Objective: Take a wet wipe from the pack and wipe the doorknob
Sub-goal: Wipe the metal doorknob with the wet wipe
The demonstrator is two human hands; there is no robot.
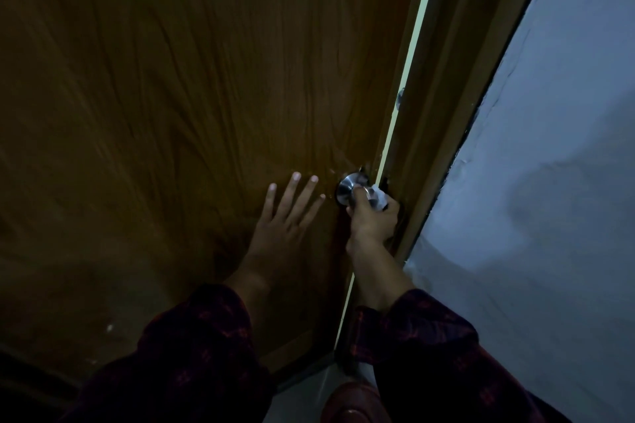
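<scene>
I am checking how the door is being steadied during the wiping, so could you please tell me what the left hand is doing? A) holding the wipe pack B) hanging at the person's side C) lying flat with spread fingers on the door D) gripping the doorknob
C: the left hand lies flat, fingers spread, on the door, while the right hand holds the wet wipe against the doorknob.

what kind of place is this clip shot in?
Probably indoors at a home doorway, dimly lit. A wood-grain door with a round metal doorknob stands ajar in a brown frame, beside a plain pale wall.
</scene>
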